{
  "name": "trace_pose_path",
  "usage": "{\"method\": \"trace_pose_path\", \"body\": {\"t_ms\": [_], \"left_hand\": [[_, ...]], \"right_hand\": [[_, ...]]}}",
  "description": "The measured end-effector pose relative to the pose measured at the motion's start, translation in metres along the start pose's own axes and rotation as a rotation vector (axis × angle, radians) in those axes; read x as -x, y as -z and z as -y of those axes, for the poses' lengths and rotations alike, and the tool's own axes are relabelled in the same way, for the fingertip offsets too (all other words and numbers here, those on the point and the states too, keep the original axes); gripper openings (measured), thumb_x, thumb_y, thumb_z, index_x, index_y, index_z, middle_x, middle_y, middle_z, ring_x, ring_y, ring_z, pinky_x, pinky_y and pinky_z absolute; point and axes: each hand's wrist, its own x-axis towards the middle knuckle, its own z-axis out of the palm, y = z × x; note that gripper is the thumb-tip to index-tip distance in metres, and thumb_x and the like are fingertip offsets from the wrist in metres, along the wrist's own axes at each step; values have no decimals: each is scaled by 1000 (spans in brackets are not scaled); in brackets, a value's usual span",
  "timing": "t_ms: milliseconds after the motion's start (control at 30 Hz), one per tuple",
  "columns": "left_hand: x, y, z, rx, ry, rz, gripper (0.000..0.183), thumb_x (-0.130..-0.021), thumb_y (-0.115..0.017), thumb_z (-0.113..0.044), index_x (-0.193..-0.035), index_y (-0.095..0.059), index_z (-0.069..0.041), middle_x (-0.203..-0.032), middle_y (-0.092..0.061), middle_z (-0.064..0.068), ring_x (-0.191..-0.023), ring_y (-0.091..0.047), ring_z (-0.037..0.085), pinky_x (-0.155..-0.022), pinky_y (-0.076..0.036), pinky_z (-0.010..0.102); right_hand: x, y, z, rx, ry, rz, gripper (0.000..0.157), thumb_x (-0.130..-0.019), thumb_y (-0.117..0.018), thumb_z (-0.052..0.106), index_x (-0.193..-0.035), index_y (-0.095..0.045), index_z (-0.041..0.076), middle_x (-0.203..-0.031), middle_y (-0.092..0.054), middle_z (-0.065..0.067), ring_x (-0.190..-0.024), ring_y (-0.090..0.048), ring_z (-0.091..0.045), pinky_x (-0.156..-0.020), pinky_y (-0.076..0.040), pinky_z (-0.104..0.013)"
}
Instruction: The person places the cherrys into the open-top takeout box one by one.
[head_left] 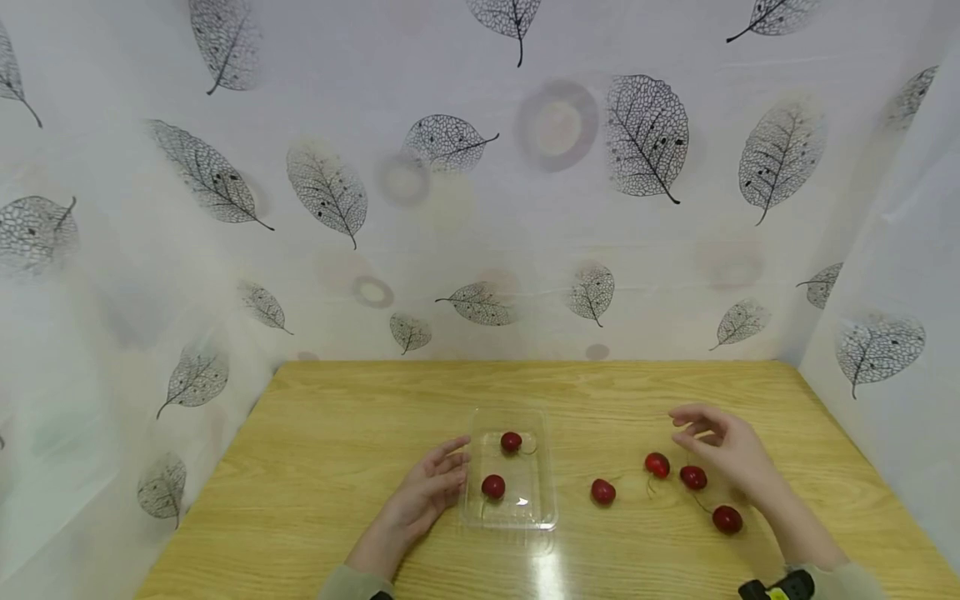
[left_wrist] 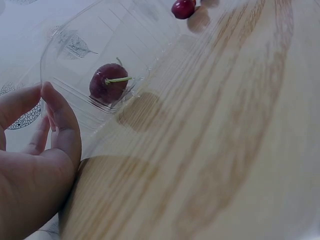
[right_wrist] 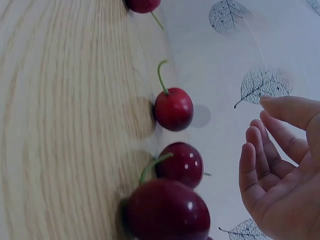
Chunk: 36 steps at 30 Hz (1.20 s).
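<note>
A clear plastic box stands on the table with two cherries inside, a farther cherry and a nearer cherry. At its left rim is my left hand; in the left wrist view the thumb and a finger pinch that rim. My right hand hovers over the right side, fingers loosely bent, holding nothing. Below and around it lie a bright red cherry, a dark cherry and a nearer cherry. Another cherry lies between them and the box.
The wooden table reaches back to a leaf-patterned curtain, which also hangs along both sides. Green stems show on cherries in the right wrist view, such as the middle red cherry.
</note>
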Motion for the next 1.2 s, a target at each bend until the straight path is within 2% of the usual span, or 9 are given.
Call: {"method": "trace_pose_path", "body": {"t_ms": [267,600,1033,1200], "left_hand": [[0,0,-1,8,2,5,66,-104,-58,3,-163,-31,0,-126,-55,-1,-95,-60,1,-85,-55,17],[0,1,0,6,-3,20,65,-104,-58,2,-163,-30,1,-126,-54,-1,-96,-60,2,-86,-55,17],[0,3,1,12,-12,28,65,-104,-59,1,-163,-31,0,-127,-56,-2,-98,-60,1,-86,-55,16],[0,3,1,11,-13,27,65,-105,-59,1,-163,-31,0,-128,-55,-2,-98,-60,1,-86,-55,17]], "right_hand": [[5,12,-9,66,-36,-26,31,-98,-76,7,-125,-68,-5,-102,-62,37,-87,-62,11,-75,-55,-12],[12,26,-27,95,-74,-55,32,-98,-75,8,-126,-68,-7,-99,-67,31,-85,-61,13,-74,-51,-9],[15,51,-46,126,-156,-77,34,-99,-75,12,-127,-68,-7,-97,-63,39,-86,-58,18,-73,-49,-6],[17,58,-54,129,-188,-73,38,-101,-73,17,-130,-65,-7,-98,-59,42,-86,-56,19,-71,-48,-10]]}}
